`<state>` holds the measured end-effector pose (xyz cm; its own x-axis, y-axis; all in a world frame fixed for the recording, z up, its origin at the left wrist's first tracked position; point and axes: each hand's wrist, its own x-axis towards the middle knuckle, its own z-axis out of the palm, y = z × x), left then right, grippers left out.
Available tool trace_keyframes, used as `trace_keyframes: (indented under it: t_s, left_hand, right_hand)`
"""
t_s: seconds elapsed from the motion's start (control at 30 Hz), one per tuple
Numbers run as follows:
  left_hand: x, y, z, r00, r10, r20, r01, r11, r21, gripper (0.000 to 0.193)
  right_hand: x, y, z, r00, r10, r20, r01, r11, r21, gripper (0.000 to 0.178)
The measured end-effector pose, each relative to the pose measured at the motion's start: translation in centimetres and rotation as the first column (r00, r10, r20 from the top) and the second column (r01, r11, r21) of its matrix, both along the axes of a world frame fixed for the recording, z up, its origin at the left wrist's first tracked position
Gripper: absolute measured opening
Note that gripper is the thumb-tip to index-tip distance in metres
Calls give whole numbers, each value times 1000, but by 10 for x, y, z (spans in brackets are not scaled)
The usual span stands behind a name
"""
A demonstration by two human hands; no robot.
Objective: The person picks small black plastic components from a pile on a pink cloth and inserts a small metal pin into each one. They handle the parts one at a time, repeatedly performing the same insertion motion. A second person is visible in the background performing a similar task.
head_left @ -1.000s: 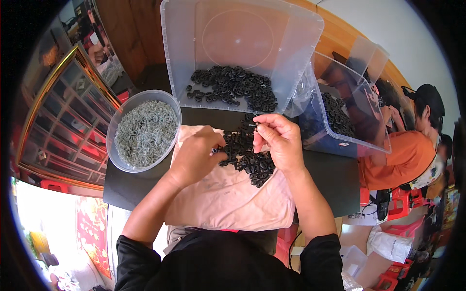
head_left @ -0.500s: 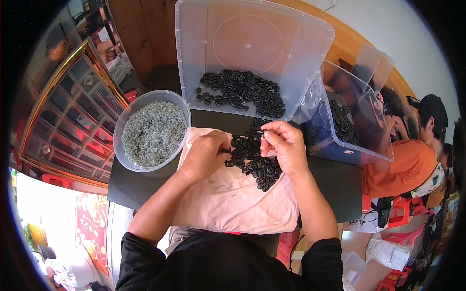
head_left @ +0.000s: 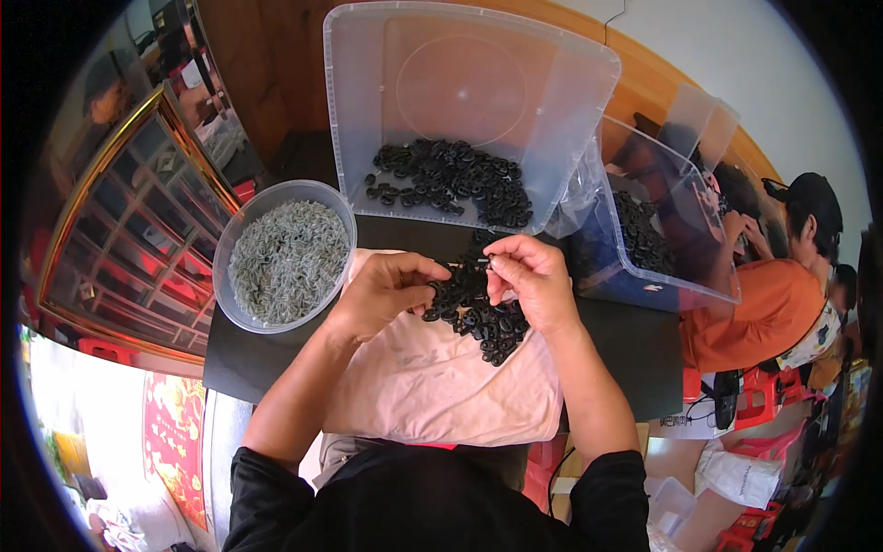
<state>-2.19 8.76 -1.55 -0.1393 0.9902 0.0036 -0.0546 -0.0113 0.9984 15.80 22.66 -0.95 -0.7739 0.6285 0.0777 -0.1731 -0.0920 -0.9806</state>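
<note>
A heap of small black ring-shaped plastic parts (head_left: 497, 333) lies on a pale pink cloth (head_left: 432, 386) in front of me. At the heap's left edge my left hand (head_left: 384, 293) curls its thumb and forefinger around one of the black parts. Over the heap's right side, my right hand (head_left: 535, 283) pinches something tiny and dark between thumb and fingertips, too small to name. On the left stands a round clear tub (head_left: 221, 276) full of small grey metal springs (head_left: 290, 258).
A big clear plastic bin (head_left: 570, 101) tipped toward me holds more black parts (head_left: 455, 175). Right of it stands another clear bin (head_left: 681, 290) with black parts. A person in an orange shirt (head_left: 763, 313) sits beyond. The dark table (head_left: 244, 354) runs under everything.
My left hand has turned slightly and its fingers show more spread around a black part. The right hand has shifted a little left, still pinching. The whole view has shifted slightly.
</note>
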Motion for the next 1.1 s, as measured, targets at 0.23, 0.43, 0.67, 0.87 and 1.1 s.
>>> trace_keyframes:
  t_s: [0.23, 0.43, 0.67, 0.87, 1.1]
  left_hand:
    - [5, 1, -1, 993, -3, 115, -1, 999, 42, 19]
    - [5, 1, -1, 993, 12, 120, -14, 1000, 19, 13]
    - [0, -1, 2, 895, -89, -437, 118, 992, 40, 9]
    - [10, -5, 4, 604, 164, -780, 17, 976, 218, 12]
    - [33, -4, 1, 383, 192, -903, 32, 975, 220, 19]
  right_hand:
    - [-1, -11, 4, 997, 73, 2, -73, 993, 88, 11]
    - [-2, -11, 1, 997, 76, 13, -77, 990, 114, 11]
    - [-1, -7, 2, 999, 38, 32, -41, 994, 103, 11]
    - [1, -3, 0, 999, 11, 44, -14, 998, 65, 11]
    - [-1, -4, -1, 1000, 4, 29, -6, 998, 62, 12]
